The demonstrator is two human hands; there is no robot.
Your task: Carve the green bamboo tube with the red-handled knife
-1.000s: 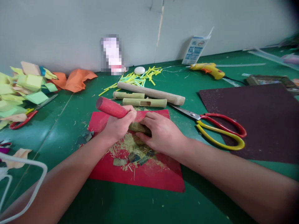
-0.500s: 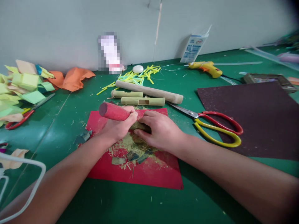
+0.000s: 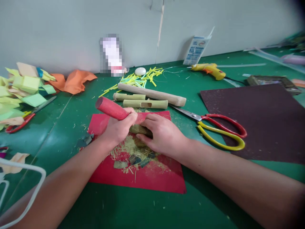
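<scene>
My left hand (image 3: 120, 127) is wrapped round the thick red handle of a tool (image 3: 111, 108); its working end is hidden behind my fingers. Under my right hand (image 3: 164, 132), closed from above, a short bamboo piece (image 3: 139, 129) is pressed down. The left fist touches or nearly touches the bamboo's left end. Both hands are over a red mat (image 3: 152, 184) strewn with pale shavings (image 3: 130, 144) and dark bark chips (image 3: 135, 159). Behind them lie two cut bamboo tubes, the nearer one (image 3: 157, 104) with a rectangular slot, and a wooden stick (image 3: 152, 92).
Red-and-yellow-handled scissors (image 3: 220, 144) lie open at the right, partly over a dark board (image 3: 262, 124). Farther back is a yellow glue gun (image 3: 209, 70). Folded papers (image 3: 26, 84) and another pair of scissors (image 3: 21, 127) are at left. A white wire frame (image 3: 44, 173) stands lower left.
The red handle and my left hand have moved slightly left, the handle's end rising and tilting more steeply. My right hand stays on the bamboo piece.
</scene>
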